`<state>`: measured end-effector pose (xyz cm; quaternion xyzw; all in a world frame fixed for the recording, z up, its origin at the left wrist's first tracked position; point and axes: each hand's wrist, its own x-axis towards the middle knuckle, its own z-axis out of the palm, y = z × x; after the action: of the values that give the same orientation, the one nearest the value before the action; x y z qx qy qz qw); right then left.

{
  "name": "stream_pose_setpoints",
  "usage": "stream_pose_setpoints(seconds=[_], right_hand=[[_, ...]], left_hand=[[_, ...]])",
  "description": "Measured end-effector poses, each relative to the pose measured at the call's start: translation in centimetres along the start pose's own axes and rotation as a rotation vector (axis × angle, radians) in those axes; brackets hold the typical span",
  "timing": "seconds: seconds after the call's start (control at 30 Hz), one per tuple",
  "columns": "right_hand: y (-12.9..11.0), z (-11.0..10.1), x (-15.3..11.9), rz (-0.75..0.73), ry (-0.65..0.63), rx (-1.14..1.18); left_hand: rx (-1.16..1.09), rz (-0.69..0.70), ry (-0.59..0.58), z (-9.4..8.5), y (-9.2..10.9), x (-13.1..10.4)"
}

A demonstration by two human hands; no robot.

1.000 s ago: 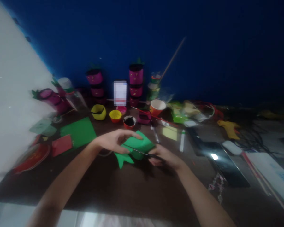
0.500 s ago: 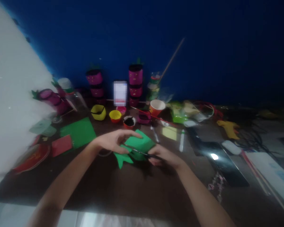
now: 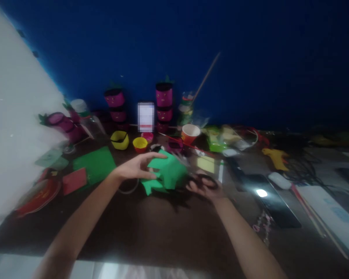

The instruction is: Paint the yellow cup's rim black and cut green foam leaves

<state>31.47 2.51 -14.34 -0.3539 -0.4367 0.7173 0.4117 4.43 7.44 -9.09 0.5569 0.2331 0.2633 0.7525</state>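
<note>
Left hand [image 3: 133, 167] gripping green foam piece [image 3: 166, 173], scissors [image 3: 202, 181] in right hand [image 3: 205, 188]

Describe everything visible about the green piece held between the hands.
The green piece is a bright green sheet, matte like craft foam or thick paper. Its outline is irregular, with a pointed, cut-looking tab at the lower left. It is held slightly above the dark tabletop, tilted and somewhat bent. The left hand pinches its left edge, fingers over the top. The right hand, holding black scissors, sits at its right edge; motion blur hides whether the blades touch it.
</note>
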Motion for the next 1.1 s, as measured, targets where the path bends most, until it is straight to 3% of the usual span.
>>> stream_pose_setpoints(seconds=[0.17,0.27,0.4,0.53,0.6,0.7,0.87,0.93,1.03,1.1], right_hand=[[0.3,0.7,1.7,-0.299,0.386,-0.054],[0.5,1.2,2.5,-0.435,0.462,-0.061],[1.2,1.6,2.7,-0.337,0.384,-0.063],[1.0,1.0,2.2,-0.221,0.397,-0.145],[0.4,0.5,2.0,-0.179,0.379,-0.274],[-0.6,0.4,1.7,-0.093,0.244,-0.542],[-0.9,1.6,1.3,-0.024,0.077,-0.654],[-1.0,2.1,1.1,0.025,0.012,-0.582],[-1.3,2.5,0.6,0.068,-0.117,-0.453],[-1.3,2.7,0.5,0.038,-0.128,-0.405]], left_hand=[[-0.005,-0.038,-0.043,0.3,0.3,-0.2],[0.011,-0.032,-0.080,0.9,0.5,-0.4],[-0.014,0.005,-0.065,1.8,0.3,-0.1],[0.059,0.070,0.026,1.5,0.1,0.0],[0.123,0.103,0.146,0.7,0.2,-0.5],[0.136,0.106,0.399,-0.6,0.3,-1.9],[-0.093,0.191,0.846,-1.1,-1.2,-2.8],[-0.236,0.180,0.913,-0.7,-2.4,-2.4],[-0.319,0.152,0.914,-0.1,-3.7,-1.6],[-0.352,0.149,0.924,0.1,-4.4,-1.3]])
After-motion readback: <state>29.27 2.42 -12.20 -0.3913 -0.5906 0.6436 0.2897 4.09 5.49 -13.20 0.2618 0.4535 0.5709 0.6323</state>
